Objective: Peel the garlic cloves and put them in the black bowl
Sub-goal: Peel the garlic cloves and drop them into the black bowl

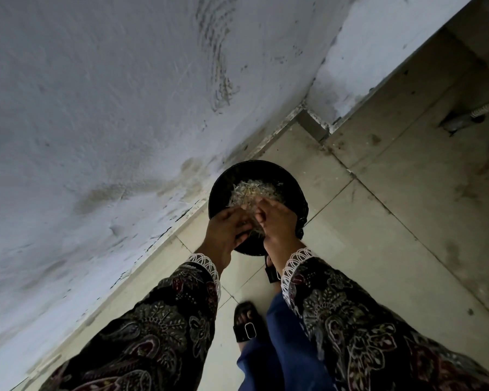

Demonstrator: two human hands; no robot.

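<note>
Head view: person standing, looking down at both hands over a tiled floor point(378, 221)
Wall point(96, 108): pale, stained plaster, left of frame
Left hand point(226, 230): fingers curled over the near rim of the black bowl point(223, 187), clenched on the pale material at the rim
Black bowl: below the hands, close to the wall; whether it rests on the floor cannot be told
Garlic skins point(251, 190): pale, strawlike heap inside the bowl; single cloves not distinguishable
Right hand point(277, 221): fingers curled, grasping a tuft of the skins beside the left hand
Sleeves point(336, 320): dark paisley, white lace cuffs
Sandal point(247, 323): black, buckled, on the floor beneath
</note>
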